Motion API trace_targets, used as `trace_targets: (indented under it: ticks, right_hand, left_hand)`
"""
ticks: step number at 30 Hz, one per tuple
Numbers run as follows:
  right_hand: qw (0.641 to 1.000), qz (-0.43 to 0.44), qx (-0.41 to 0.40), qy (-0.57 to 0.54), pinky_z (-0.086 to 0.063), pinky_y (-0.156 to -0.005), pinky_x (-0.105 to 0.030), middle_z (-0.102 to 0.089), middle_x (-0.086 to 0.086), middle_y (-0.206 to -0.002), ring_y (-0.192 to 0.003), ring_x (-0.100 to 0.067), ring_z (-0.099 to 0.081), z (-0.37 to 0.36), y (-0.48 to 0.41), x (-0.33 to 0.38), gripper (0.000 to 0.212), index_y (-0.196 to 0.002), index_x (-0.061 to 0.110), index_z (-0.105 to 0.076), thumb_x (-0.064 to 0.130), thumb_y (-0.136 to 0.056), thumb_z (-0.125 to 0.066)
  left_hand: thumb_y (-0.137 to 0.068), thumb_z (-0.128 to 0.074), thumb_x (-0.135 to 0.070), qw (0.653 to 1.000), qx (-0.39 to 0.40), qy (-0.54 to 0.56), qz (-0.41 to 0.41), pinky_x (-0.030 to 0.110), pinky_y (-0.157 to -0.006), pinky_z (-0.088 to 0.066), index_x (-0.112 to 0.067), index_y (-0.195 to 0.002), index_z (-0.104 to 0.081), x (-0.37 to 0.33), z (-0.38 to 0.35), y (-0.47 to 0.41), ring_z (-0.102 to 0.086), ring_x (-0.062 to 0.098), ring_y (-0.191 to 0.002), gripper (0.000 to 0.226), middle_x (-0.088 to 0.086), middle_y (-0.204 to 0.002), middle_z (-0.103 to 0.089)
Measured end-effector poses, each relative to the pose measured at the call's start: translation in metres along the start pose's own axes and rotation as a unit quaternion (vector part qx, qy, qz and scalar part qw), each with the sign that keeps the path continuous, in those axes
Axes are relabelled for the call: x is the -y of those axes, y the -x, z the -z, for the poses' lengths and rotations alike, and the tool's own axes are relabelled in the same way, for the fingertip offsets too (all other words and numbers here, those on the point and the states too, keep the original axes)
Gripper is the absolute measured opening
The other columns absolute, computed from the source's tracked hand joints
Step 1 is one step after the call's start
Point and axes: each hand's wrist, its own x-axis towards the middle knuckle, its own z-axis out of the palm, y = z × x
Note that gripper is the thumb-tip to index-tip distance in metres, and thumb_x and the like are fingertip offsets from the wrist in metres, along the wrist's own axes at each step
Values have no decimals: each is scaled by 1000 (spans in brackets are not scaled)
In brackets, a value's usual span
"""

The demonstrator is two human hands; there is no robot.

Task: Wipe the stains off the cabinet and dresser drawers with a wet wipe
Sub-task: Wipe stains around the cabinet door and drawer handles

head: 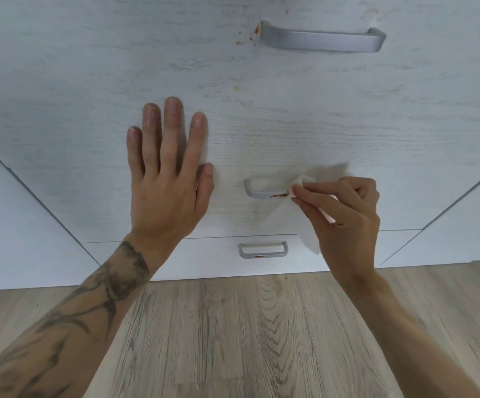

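A white wood-grain drawer front (348,124) fills the view. My right hand (345,214) pinches a white wet wipe (299,222) against the right part of the middle silver handle (259,192), where a reddish-brown smear shows. My left hand (167,179) lies flat, fingers spread, on the drawer front to the left of that handle. Orange-brown stains (257,30) sit at the left end of the upper handle (322,40), and a small spot (236,88) lies lower on the panel. The lowest drawer's handle (262,249) has a small reddish mark on its bottom edge.
White cabinet panels (18,225) flank the drawers on both sides. Light wood-plank flooring (247,334) runs below the cabinet base.
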Motion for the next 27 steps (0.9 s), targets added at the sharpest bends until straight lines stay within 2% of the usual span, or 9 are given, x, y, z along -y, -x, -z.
trace_targets:
  ticks: [4,10,14,19,22,25,27]
  right_hand:
    - [1000,-24,-5,-18,-46,-82,-52,-76,12,-106,-105,-18,-48,-2,-1,0,12,-104,21,-83,19,-93,-82]
    - [999,23,14,-28,-46,-84,-46,-77,10,-103,-104,-17,-50,-13,-4,8,9,-101,20,-84,22,-94,-81]
    - [999,-19,-8,-26,-49,-81,-52,-77,9,-102,-102,-21,-52,-13,1,7,10,-101,19,-84,21,-92,-82]
    - [999,14,22,-22,-45,-89,-34,-76,10,-104,-103,-18,-52,-17,-4,14,10,-103,17,-84,19,-94,-81]
    - [999,-21,5,-27,-53,-87,-31,-77,2,-104,-100,-21,-62,2,-4,11,10,-105,11,-82,13,-96,-78]
    - [997,-57,-17,-58,-48,-86,-13,-73,2,-104,-95,-2,-64,10,-8,25,8,-105,7,-77,8,-100,-70]
    - [996,-59,-11,-63,-47,-87,-11,-72,1,-107,-97,0,-64,7,-11,33,9,-105,6,-76,3,-100,-69]
  left_hand:
    - [-110,-35,-38,1000,-7,-17,3,53,-129,0,-11,-166,-2,-1,-5,0,-12,49,-150,70,26,-163,-13]
    - [-109,-37,-38,999,-8,-33,7,52,-129,1,-6,-164,-14,-1,-5,-1,-15,50,-149,67,27,-161,-16]
    - [-109,-36,-38,999,-4,-45,9,51,-129,1,-7,-163,-18,0,-4,-1,-15,49,-149,65,26,-162,-15]
    - [-109,-38,-38,999,-9,-47,5,53,-128,-3,-7,-165,-15,-1,-5,-2,-18,50,-149,68,27,-161,-19]
    - [-109,-38,-39,999,-7,-50,3,53,-129,-3,-9,-165,-7,0,-5,-1,-18,50,-149,71,26,-162,-17]
    - [-109,-37,-38,998,-6,-59,7,53,-129,-3,-6,-164,-16,-1,-4,-1,-18,50,-149,68,27,-161,-18]
    - [-109,-38,-37,998,-4,-56,10,53,-128,-4,-6,-163,-20,-2,-3,-1,-18,51,-149,66,28,-161,-20]
